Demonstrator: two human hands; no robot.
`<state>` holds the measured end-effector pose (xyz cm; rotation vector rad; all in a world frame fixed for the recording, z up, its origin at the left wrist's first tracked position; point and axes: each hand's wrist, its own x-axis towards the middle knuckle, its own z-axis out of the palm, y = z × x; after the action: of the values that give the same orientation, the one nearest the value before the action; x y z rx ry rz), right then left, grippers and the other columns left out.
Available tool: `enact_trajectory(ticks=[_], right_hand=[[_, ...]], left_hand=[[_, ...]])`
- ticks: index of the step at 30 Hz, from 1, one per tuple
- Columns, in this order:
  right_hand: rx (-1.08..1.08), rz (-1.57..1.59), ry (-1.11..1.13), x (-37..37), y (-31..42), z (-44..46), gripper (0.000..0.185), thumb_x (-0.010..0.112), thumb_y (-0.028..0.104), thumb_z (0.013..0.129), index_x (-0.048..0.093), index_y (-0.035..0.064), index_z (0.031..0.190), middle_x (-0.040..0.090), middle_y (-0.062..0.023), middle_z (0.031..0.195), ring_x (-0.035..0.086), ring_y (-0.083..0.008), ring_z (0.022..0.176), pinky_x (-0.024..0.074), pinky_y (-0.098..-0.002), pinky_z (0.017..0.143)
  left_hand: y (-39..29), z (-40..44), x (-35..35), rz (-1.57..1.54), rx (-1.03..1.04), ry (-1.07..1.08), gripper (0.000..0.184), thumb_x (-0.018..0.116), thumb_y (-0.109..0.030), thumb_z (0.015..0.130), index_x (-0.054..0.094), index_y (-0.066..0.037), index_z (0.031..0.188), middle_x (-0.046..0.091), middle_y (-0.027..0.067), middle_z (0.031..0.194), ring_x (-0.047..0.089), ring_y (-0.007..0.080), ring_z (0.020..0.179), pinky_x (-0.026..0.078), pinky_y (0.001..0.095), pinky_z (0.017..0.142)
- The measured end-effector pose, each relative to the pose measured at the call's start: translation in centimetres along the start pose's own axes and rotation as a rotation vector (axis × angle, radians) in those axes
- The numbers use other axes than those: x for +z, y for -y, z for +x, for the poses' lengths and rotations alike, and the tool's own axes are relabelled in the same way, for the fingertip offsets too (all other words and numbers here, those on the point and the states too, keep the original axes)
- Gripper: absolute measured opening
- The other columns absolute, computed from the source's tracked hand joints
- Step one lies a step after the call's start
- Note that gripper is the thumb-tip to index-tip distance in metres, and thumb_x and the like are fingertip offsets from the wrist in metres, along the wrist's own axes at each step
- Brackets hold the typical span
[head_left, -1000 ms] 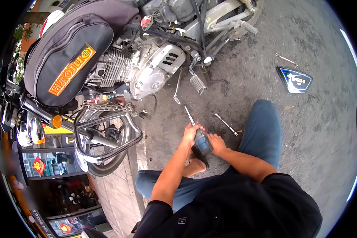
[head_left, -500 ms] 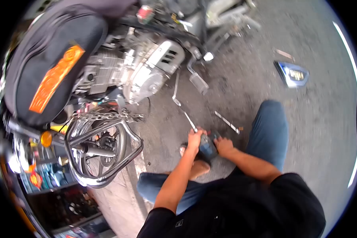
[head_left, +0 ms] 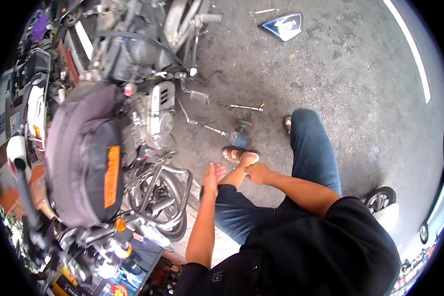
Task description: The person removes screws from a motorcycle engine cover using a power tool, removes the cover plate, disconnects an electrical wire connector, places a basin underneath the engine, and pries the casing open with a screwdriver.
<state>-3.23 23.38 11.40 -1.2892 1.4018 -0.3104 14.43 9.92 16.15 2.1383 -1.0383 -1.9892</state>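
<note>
My left hand (head_left: 214, 174) is raised near my knee, its fingers apart and the palm partly showing, holding nothing. Beside my lower leg, my right hand (head_left: 257, 173) has its fingers curled; whatever they may hold is hidden. A cordless power tool (head_left: 239, 140) with a long shaft lies on the asphalt just past my sandalled foot (head_left: 239, 154). Farther out on the ground is a socket bar (head_left: 246, 107). The motorcycle's silver engine (head_left: 159, 114) stands to the left, with its footpeg (head_left: 199, 97) sticking out.
A black bag (head_left: 105, 172) with an orange label hangs on the motorcycle. Below it are a chain (head_left: 145, 172) and a chrome guard (head_left: 188, 190). A side cover (head_left: 284, 26) and a wrench (head_left: 264, 11) lie at the top. A parked vehicle's wheel (head_left: 380, 200) shows at right.
Both hands have let go of the power tool, which now rests on the ground, and have drawn back toward my body. The view has turned and shifted.
</note>
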Motion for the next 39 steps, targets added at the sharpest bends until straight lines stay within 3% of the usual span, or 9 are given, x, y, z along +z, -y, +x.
enact_trajectory(ticks=[3, 8, 14, 22, 25, 29, 31, 34, 39], right_hand=[[0.103, -0.012, -0.052, -5.2, 4.5, -5.3, 0.031, 0.057, 0.029, 0.081, 0.058, 0.0039, 0.099, 0.063, -0.0167, 0.092, 0.061, -0.0347, 0.086, 0.0484, -0.0464, 0.071], [-0.321, -0.248, -0.38, -14.7, 11.9, -14.4, 0.029, 0.062, 0.026, 0.081, 0.06, 0.0059, 0.102, 0.064, -0.0165, 0.089, 0.061, -0.0344, 0.084, 0.0482, -0.0438, 0.071], [-0.676, -0.276, -0.244, -14.3, 26.2, -18.9, 0.036, 0.062, 0.022, 0.081, 0.056, 0.0014, 0.11, 0.058, -0.0167, 0.106, 0.053, -0.0344, 0.099, 0.0422, -0.0409, 0.084], [-1.372, -0.22, 0.052, -1.5, 40.6, -23.8, 0.029, 0.058, 0.021, 0.08, 0.06, 0.0037, 0.103, 0.061, -0.0158, 0.095, 0.056, -0.0327, 0.092, 0.0417, -0.0397, 0.083], [-1.303, -0.238, 0.133, 7.8, 42.9, -20.3, 0.027, 0.055, 0.022, 0.084, 0.059, 0.0012, 0.1, 0.061, -0.0158, 0.089, 0.057, -0.0335, 0.081, 0.0445, -0.0381, 0.076], [-0.336, -0.168, 0.66, 16.4, 37.3, -11.4, 0.035, 0.052, 0.033, 0.089, 0.058, 0.0002, 0.099, 0.062, -0.015, 0.084, 0.062, -0.0274, 0.075, 0.0473, -0.0348, 0.068], [-0.25, -0.685, 0.687, 15.5, 32.9, -7.5, 0.044, 0.057, 0.041, 0.086, 0.058, -0.0004, 0.101, 0.062, -0.0093, 0.078, 0.059, -0.0138, 0.072, 0.0469, -0.0292, 0.065], [-0.688, -1.153, 0.415, 11.8, 20.0, -1.4, 0.04, 0.055, 0.041, 0.083, 0.059, 0.0016, 0.086, 0.063, -0.0152, 0.084, 0.062, -0.0257, 0.082, 0.0489, -0.0446, 0.063], [0.327, -0.552, 0.815, 10.9, 17.4, 1.1, 0.034, 0.05, 0.04, 0.078, 0.055, 0.0067, 0.083, 0.055, -0.0133, 0.083, 0.054, -0.0277, 0.078, 0.0411, -0.0459, 0.052]], left_hand=[[-0.5, -10.5, 0.2, -0.094, -0.039, 0.087, 0.055, 0.037, -0.049, 0.095, 0.049, -0.002, 0.12, 0.064, 0.011, 0.1, 0.063, 0.0193, 0.089, 0.048, 0.0295, 0.077], [-1.9, -25.8, 3.3, -0.44, -0.183, 0.179, 0.067, 0.037, -0.059, 0.09, 0.041, -0.004, 0.129, 0.055, 0.0131, 0.122, 0.054, 0.0246, 0.11, 0.041, 0.038, 0.093], [-1.2, -29.3, 6.3, -0.814, 0.028, 0.325, 0.062, 0.039, -0.053, 0.092, 0.04, -0.003, 0.129, 0.049, 0.0122, 0.13, 0.046, 0.0235, 0.12, 0.035, 0.0388, 0.101], [2.8, -43.7, -1.9, -0.734, 1.163, 0.157, 0.041, 0.043, -0.041, 0.093, 0.051, -0.008, 0.115, 0.053, 0.0075, 0.115, 0.053, 0.0199, 0.104, 0.04, 0.0371, 0.096], [9.8, -50.5, -9.6, -1.651, 0.43, 0.251, 0.048, 0.049, -0.034, 0.091, 0.041, -0.004, 0.127, 0.049, 0.0085, 0.123, 0.047, 0.0225, 0.116, 0.035, 0.0392, 0.103], [23.7, -56.4, -18.7, -1.758, 0.685, 0.039, 0.042, 0.047, -0.038, 0.093, 0.05, -0.004, 0.118, 0.06, 0.014, 0.109, 0.058, 0.0257, 0.101, 0.045, 0.0397, 0.093], [29.4, -60.8, -21.6, -1.847, 0.746, -0.35, 0.036, 0.047, -0.035, 0.094, 0.053, -0.004, 0.112, 0.063, 0.011, 0.096, 0.061, 0.0226, 0.086, 0.05, 0.0385, 0.083], [37.0, -65.4, -24.2, -2.015, 0.857, -0.714, 0.028, 0.048, -0.031, 0.093, 0.059, -0.008, 0.104, 0.065, 0.0054, 0.091, 0.062, 0.0203, 0.083, 0.05, 0.038, 0.081], [45.1, -66.7, -26.5, -2.222, 0.962, -0.843, 0.024, 0.048, -0.027, 0.093, 0.063, -0.008, 0.098, 0.066, 0.003, 0.087, 0.062, 0.0167, 0.079, 0.05, 0.0357, 0.078]])
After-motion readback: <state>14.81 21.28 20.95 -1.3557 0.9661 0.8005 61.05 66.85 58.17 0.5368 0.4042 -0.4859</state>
